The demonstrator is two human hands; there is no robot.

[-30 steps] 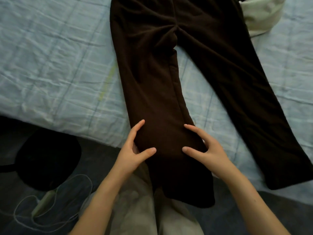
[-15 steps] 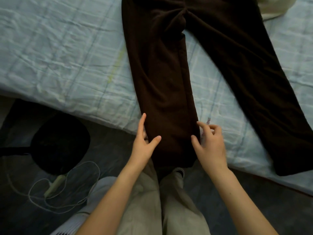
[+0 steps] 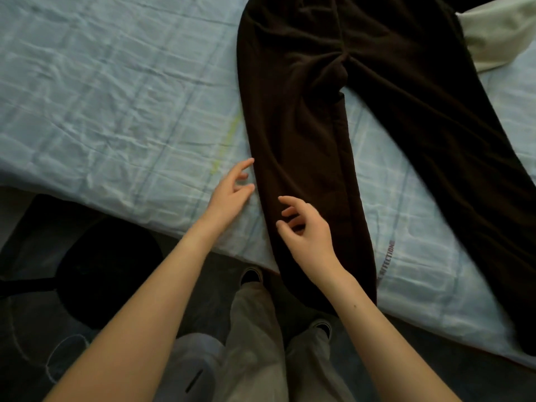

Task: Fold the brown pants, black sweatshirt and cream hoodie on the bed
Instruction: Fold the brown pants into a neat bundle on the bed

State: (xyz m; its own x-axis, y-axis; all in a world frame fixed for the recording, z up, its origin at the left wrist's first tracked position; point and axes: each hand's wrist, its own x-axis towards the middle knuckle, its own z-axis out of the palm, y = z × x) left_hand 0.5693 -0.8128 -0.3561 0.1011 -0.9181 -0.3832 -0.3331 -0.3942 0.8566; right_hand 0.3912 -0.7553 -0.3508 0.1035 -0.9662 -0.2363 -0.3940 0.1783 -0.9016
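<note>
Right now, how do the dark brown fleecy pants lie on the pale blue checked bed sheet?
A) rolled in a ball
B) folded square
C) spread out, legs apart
C: the dark brown fleecy pants lie flat, with pale blue checked bed sheet showing between the two legs.

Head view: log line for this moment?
brown pants: spread on bed, unfolded | left hand: open, beside near leg | right hand: open, over near leg | cream hoodie: far right

Pants [image 3: 304, 126] lie spread on the bed [image 3: 116, 97], one leg right under the right hand [image 3: 307, 233], the other splayed off to its right. Left hand [image 3: 229, 192] sits just left of that leg; the hoodie [image 3: 493, 33] lies far beyond, behind the pants.
</note>
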